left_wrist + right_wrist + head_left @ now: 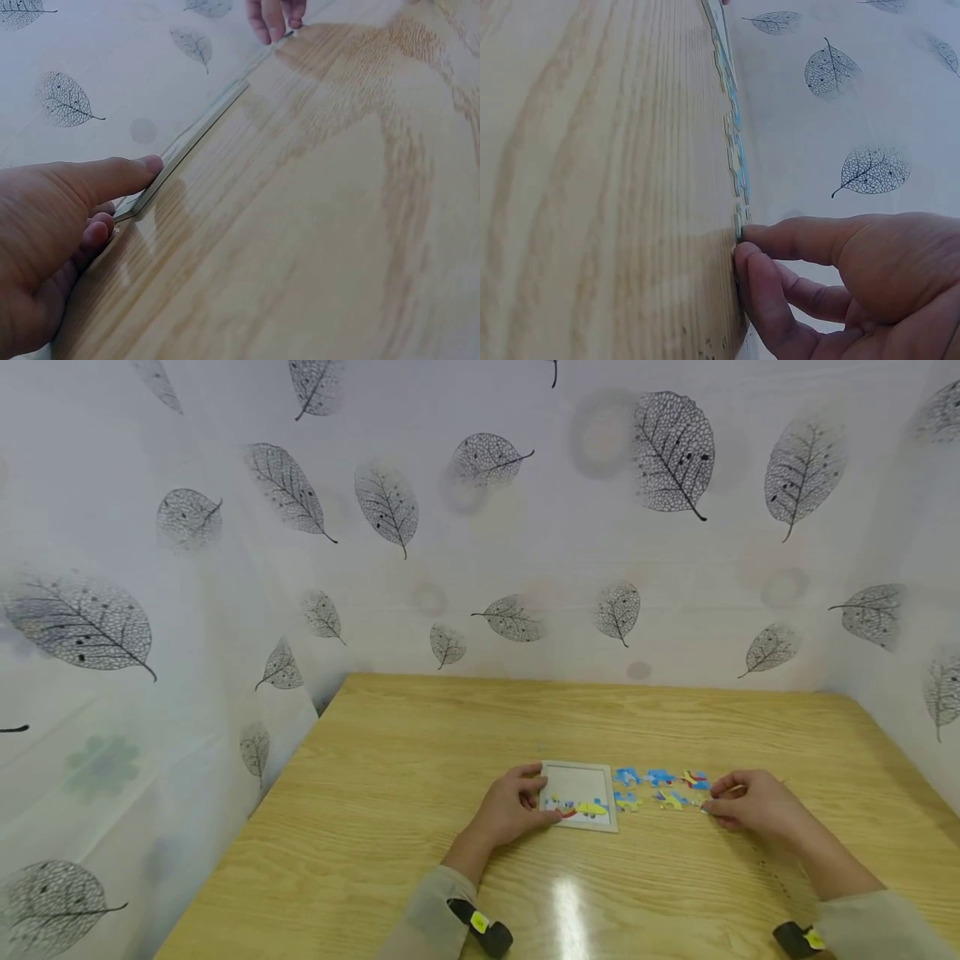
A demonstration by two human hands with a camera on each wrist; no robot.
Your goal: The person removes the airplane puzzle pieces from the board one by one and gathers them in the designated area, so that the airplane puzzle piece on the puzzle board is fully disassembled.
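A square puzzle tray with a pale border lies on the table, and a strip of yellow, red and blue picture fills its near part. My left hand grips its left side, the thumb on top at the near corner and the other fingers curled along the edge. To the tray's right lie several loose jigsaw pieces in two rows, mostly blue and yellow. At the right end of the near row, my right hand pinches a jigsaw piece between thumb and fingertips; the fingers largely cover it.
The wood-grain table reaches back to a pale curtain printed with dark leaves, which also hangs along both sides. Black wrist straps sit over the light sleeves. A bright reflection shows on the tabletop in front of the tray.
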